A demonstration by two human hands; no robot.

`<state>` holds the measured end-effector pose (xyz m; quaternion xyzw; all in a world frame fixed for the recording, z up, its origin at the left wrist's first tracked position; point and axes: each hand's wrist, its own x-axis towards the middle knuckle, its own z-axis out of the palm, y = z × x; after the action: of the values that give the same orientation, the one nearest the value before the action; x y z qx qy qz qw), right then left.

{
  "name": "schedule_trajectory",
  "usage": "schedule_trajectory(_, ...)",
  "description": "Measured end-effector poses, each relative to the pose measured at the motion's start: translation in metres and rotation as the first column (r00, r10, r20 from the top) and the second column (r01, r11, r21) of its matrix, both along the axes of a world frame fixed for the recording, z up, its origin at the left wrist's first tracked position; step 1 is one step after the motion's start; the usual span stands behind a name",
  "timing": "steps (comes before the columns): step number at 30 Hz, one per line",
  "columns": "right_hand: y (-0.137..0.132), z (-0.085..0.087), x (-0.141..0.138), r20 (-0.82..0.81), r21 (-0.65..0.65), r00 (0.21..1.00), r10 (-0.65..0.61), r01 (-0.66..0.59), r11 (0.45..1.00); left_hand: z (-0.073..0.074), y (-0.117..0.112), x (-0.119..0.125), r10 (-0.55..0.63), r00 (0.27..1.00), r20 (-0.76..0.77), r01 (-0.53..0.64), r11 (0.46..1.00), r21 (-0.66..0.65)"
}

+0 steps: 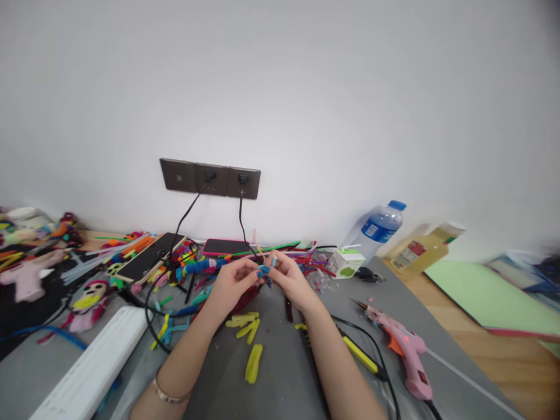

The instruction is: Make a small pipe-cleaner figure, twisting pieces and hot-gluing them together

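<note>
Pinching blue pipe cleaner [265, 272] between fingers [251, 270]

Both bare forearms rise from the near edge of the desk [280, 382] and converge toward its far edge, where the left hand [231, 284] and the right hand [292, 281] meet, fingers curled and fingertips pinched close together.

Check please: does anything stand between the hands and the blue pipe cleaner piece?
Nothing visible does. The left hand and the right hand both pinch the blue pipe cleaner piece above the grey table. The yellow pieces lie on the table, apart from it.
</note>
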<state>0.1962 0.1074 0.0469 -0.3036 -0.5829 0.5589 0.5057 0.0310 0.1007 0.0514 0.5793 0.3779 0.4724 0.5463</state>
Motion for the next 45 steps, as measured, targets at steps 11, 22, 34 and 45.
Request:
schedule_trajectory(11, 0.002, -0.002, 0.001, -0.081, -0.053, 0.997, 0.006, -0.01, 0.999, -0.001, 0.0, -0.002, -0.051, 0.999, -0.001, 0.051, 0.999, -0.014)
schedule_trajectory(22, 0.002, -0.003, 0.002, -0.041, -0.022, 0.999, 0.009, -0.01, 1.0, -0.003, 0.002, 0.0, -0.004, 1.0, -0.029, 0.006, 0.999, 0.048)
schedule_trajectory(34, 0.001, -0.004, 0.002, -0.041, -0.028, 0.999, 0.018, -0.019, 0.999, 0.0, 0.002, -0.002, 0.007, 1.0, -0.016, -0.006, 0.999, 0.054)
schedule_trajectory(45, -0.001, -0.003, 0.0, -0.131, -0.045, 0.989, 0.074, -0.081, 0.996, 0.004, 0.0, -0.001, 0.082, 0.995, 0.055, -0.081, 0.996, -0.027)
